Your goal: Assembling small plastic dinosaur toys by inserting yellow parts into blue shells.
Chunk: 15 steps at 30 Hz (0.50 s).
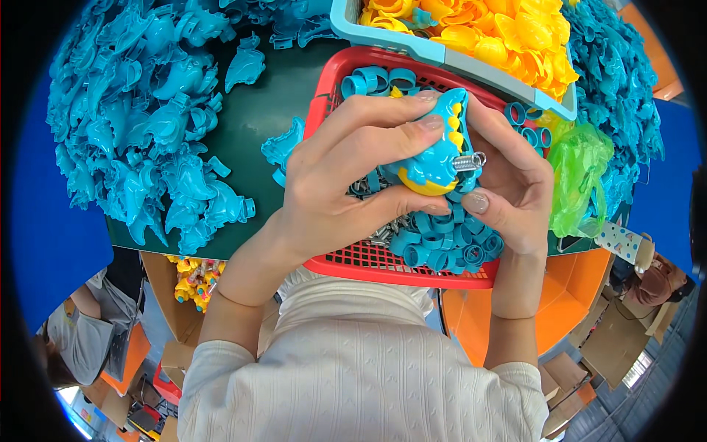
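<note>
Between my two hands, above the red basket (353, 258), is a blue and yellow plastic toy part (434, 166) with a row of yellow bumps. A small metal coil spring (469, 161) sticks out of its right side. My left hand (361, 158) is closed round the part, fingers over its top and thumb beneath. My right hand (512, 173) is curled round its right side, thumb near the spring and fingers behind the part. Inside the basket lie several blue plastic rings (442, 243) and a heap of small metal springs (383, 233), partly hidden by my hands.
A heap of blue plastic shells (162, 110) covers the left of the dark green table (250, 110). Behind the basket stands a blue-grey crate (420, 48) of yellow parts (486, 33). A green plastic bag (582, 173) and more blue shells (615, 88) lie right.
</note>
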Tool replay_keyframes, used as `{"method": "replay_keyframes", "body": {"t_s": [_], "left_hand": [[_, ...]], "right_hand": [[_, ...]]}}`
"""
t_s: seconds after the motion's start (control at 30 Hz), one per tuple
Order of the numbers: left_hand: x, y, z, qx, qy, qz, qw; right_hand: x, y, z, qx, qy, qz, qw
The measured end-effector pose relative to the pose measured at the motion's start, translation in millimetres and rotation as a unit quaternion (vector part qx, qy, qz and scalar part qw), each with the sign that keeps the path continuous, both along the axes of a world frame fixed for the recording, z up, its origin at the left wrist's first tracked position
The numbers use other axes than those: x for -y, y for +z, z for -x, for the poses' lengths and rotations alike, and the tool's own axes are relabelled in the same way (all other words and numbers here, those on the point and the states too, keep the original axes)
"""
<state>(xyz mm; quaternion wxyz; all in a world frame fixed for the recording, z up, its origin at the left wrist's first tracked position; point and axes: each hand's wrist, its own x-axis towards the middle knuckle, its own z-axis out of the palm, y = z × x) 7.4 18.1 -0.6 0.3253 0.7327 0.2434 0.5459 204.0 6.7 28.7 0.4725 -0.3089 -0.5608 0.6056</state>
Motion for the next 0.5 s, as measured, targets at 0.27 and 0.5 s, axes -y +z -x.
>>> {"method": "replay_keyframes", "body": {"t_s": [0.27,0.5], "left_hand": [[1.4,0.9,-0.6,-0.029,0.018,0.002,0.999],[-1.0,1.0,-5.2,-0.012,-0.067,0.046,0.997]], "right_hand": [[1.3,-4.8,3.8,0.028,-0.014,-0.013,0.999],[4.1,-6.9,21.3,-0.003,-0.081,-0.032,0.996]]}}
